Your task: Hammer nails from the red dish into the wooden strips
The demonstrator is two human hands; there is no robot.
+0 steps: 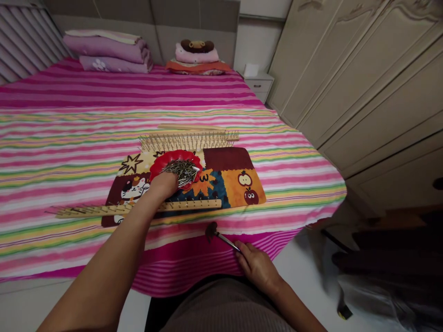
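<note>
My left hand (166, 184) reaches into a red scalloped bowl (159, 162) heaped with metal nails (185, 169); its fingers are hidden among them. Low at the front, my right hand (258, 263) grips the handle of a small hammer (223, 237), its dark head pointing left and away from me. Under my left forearm lies a long wooden strip (194, 204) with a row of nails standing in it. The bowl rests on a patterned mat (235, 159) with a cat and apples on it.
Behind the bowl lie several wooden strips (187, 133) bristling with nails. The striped bed sheet (294, 166) spreads under everything. Folded purple bedding (110, 48) and a pillow pile (197, 55) sit at the head. Wardrobes (346, 60) stand to the right.
</note>
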